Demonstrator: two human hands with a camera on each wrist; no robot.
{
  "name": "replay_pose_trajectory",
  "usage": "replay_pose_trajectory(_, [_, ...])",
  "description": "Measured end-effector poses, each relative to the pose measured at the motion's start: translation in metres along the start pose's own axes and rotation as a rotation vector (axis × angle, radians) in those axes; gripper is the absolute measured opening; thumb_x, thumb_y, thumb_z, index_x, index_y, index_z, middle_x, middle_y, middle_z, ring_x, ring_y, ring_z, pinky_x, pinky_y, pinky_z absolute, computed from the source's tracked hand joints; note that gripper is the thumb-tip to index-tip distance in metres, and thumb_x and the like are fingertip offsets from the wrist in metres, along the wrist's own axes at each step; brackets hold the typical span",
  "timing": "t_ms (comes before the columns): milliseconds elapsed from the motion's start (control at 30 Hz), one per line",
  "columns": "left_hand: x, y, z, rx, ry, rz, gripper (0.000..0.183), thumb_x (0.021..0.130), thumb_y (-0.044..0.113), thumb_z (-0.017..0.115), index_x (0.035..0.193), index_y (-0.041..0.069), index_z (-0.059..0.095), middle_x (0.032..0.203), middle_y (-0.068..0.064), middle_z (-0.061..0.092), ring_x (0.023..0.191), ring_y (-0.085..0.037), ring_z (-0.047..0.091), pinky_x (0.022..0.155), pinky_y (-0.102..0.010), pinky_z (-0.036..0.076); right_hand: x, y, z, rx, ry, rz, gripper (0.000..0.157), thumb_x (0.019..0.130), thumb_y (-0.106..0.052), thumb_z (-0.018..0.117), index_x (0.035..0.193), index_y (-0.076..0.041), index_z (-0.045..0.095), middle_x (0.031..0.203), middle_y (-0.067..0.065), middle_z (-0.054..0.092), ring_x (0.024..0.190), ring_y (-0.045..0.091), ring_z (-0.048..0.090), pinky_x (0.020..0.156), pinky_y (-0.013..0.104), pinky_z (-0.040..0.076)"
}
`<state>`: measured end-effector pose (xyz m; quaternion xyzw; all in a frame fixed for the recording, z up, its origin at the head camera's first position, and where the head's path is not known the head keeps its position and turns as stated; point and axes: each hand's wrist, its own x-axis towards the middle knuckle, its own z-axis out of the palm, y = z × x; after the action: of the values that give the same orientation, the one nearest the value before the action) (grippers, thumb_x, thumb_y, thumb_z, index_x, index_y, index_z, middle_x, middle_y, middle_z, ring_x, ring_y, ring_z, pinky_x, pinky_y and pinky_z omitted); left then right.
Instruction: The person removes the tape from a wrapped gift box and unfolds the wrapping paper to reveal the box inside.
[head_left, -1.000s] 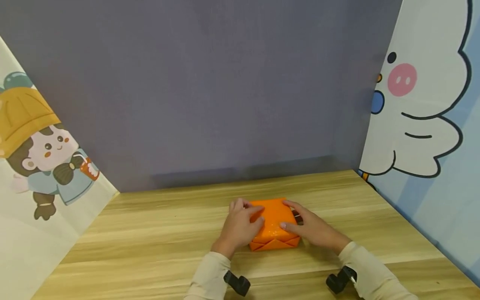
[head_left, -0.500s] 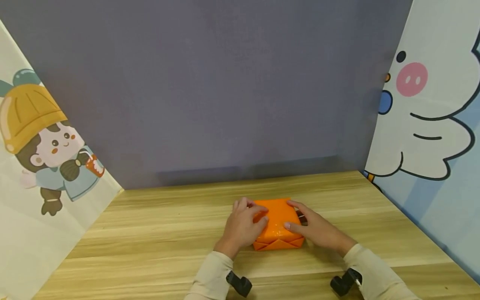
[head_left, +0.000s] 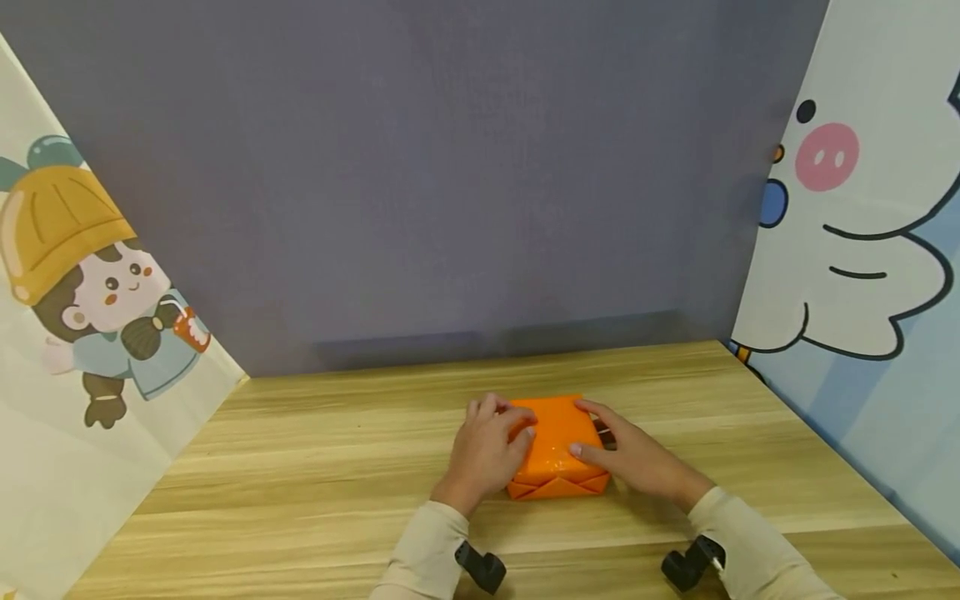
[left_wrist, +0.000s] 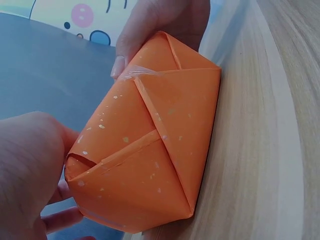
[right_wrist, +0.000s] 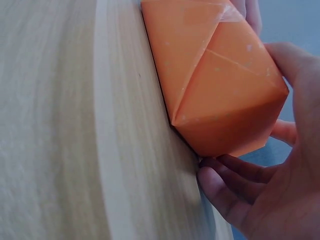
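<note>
An orange paper-wrapped box (head_left: 558, 437) sits on the wooden table between both hands. Folded flaps and a strip of clear tape (left_wrist: 137, 72) show on its near end in the left wrist view, and small pale flecks dot the paper. My left hand (head_left: 483, 454) holds the box's left side, thumb and index finger bent over the top edge. From the right, my right hand (head_left: 645, 458) grips it with the thumb on top; in the right wrist view its lower fingers (right_wrist: 220, 187) curl at the bottom edge by the tabletop. The box's underside is hidden.
The wooden table (head_left: 300, 483) runs back to a grey panel (head_left: 412, 183). Cartoon-printed walls (head_left: 862, 275) flank it left and right. A black wrist mount (head_left: 480, 568) is on the left sleeve, another black mount (head_left: 692, 563) on the right.
The head view has turned slightly left, so everything sits a little further right in it. Both hands keep their hold, and the box stays in place on the table.
</note>
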<state>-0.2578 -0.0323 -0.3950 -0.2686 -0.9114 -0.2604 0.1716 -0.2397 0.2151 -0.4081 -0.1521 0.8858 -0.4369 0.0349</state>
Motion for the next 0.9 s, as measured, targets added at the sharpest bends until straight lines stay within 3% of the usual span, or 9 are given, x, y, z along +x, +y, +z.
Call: replay_pose_trajectory(900, [0.0013,-0.0004,-0.0009,-0.068,-0.056,-0.066,0.015,0.100,0.033,0.060,0.108,0.028,0.072,0.114,0.001,0.051,0.104,-0.021,0.042,0.074,-0.032,0.043,-0.0007,-0.0010,-0.0012,-0.012,-0.001,-0.019,0.074,0.098,-0.047,0.062,0.157,-0.015,0.031,0.138,0.016,0.051,0.119,0.030,0.055,0.099,0.051,0.046])
